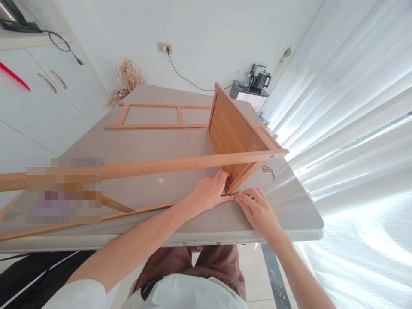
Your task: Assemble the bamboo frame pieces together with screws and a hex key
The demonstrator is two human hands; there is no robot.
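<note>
A wooden frame stands on the grey table (189, 146), with a long upper rail (161, 163) and a lower rail (151, 210) along the near edge. Its solid wooden panel (230, 124) rises upright at the right end. My left hand (209, 191) is closed around the panel's near lower corner, its thumb stretched along the lower rail. Beside it, my right hand (257, 212) pinches at the end of that rail, close to my left thumb tip. Something small and dark shows between the fingertips, too small to name.
Several loose screws (268, 171) lie to the right of the panel. Behind, a flat ladder-like wooden frame (154, 127) rests on the table. A blurred patch covers part of the left side. A kettle (261, 80) stands on a small cabinet beyond; white curtains (360, 141) hang at right.
</note>
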